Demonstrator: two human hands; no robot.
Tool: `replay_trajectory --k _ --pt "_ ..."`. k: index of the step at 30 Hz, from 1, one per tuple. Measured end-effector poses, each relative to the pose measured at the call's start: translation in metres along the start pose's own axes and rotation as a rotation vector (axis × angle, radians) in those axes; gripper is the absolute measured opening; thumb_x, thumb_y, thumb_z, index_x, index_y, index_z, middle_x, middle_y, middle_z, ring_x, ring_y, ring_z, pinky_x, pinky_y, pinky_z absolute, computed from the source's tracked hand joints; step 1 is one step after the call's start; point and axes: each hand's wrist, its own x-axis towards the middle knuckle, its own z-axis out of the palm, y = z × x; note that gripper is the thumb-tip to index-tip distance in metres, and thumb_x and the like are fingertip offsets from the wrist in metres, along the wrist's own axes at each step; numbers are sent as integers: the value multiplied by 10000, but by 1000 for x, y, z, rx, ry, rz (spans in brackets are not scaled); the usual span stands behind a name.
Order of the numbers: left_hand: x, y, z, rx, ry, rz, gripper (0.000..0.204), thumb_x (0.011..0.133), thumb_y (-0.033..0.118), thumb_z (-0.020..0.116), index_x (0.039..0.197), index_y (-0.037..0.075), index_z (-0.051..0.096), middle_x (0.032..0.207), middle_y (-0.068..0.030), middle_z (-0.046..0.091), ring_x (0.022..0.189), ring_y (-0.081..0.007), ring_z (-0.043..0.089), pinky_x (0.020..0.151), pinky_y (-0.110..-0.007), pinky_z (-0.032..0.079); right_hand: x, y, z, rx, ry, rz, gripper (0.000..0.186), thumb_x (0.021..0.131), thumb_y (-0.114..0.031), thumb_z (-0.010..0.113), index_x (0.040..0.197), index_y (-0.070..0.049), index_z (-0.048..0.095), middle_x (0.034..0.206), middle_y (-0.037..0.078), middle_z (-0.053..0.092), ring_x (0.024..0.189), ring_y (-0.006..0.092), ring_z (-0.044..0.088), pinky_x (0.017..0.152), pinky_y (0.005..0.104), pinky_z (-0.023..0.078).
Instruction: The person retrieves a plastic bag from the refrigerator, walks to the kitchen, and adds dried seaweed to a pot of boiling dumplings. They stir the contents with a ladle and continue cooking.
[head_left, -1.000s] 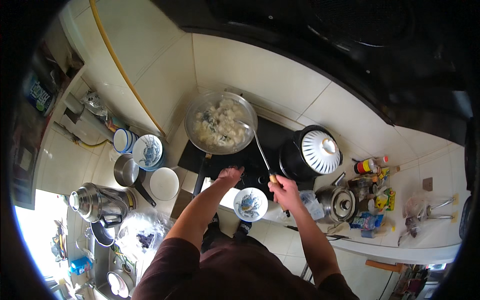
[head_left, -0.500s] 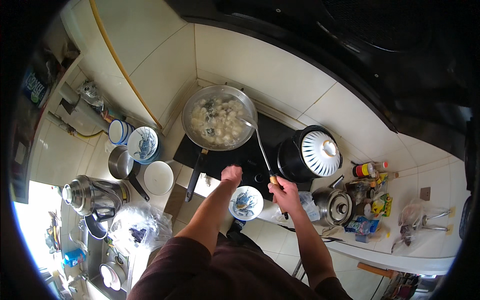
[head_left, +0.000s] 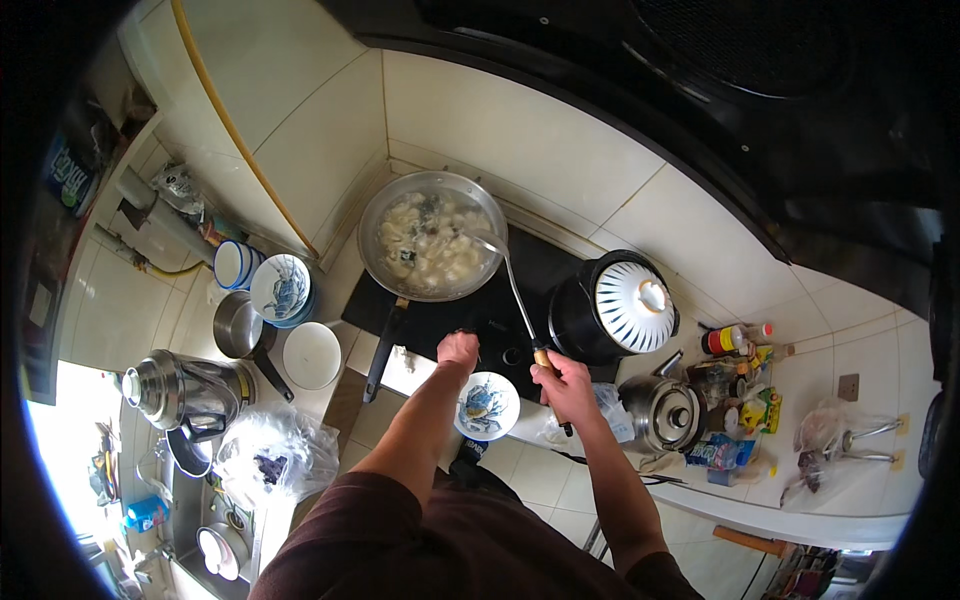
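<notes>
A wide frying pan (head_left: 433,294) on the black cooktop (head_left: 480,319) is filled with cloudy liquid and pale dumplings (head_left: 440,250). The bowl end of a ladle (head_left: 519,290) rests in it at the right side. My right hand (head_left: 566,388) grips the ladle's wooden handle, right of the small patterned bowl (head_left: 487,405). Curled fingers bring my left hand (head_left: 459,349) closed over the cooktop's front part, right of the pan handle (head_left: 386,352); whatever its fingers hold, if anything, is hidden. The patterned bowl sits below and between both hands.
Right of the pan stands a black pot with a striped white lid (head_left: 636,308), then a steel kettle (head_left: 664,415). On the left are stacked bowls (head_left: 281,287), a saucepan (head_left: 238,325), a white bowl (head_left: 312,356) and a plastic bag (head_left: 280,450). A dark hood (head_left: 620,90) overhangs.
The dumplings have shifted about in the liquid. Both hands and the ladle keep nearly the same places; the whole view has moved slightly.
</notes>
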Motion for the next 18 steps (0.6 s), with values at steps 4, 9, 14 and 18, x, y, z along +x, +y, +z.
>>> replay_trajectory --k 4,9,14,18 --pt "-3 2 -5 -5 -2 17 259 894 305 658 968 72 744 1040 -164 709 983 -336 683 831 -424 558 -1 1 -1 22 3 5 248 924 -175 652 1046 39 626 688 20 577 512 77 519 474 235 442" --pt "-5 3 -7 -48 4 -1 255 897 297 655 995 79 746 1045 -170 708 981 -336 683 835 -426 555 -2 0 0 31 9 6 192 910 -155 651 963 27 619 692 32 598 494 76 523 466 236 433" --pt "-5 -1 -6 -28 -6 29 272 899 319 650 997 83 746 1042 -170 708 979 -334 684 835 -429 555 -4 -2 1 28 15 6 167 902 -143 648 921 20 617 689 32 607 483 76 525 457 237 422" --pt "-7 -7 -16 -17 -35 80 379 887 384 657 1081 63 708 1013 -169 712 945 -336 690 800 -431 562 -4 3 -2 -15 15 3 202 913 -158 651 991 27 627 690 26 600 486 76 525 458 236 434"
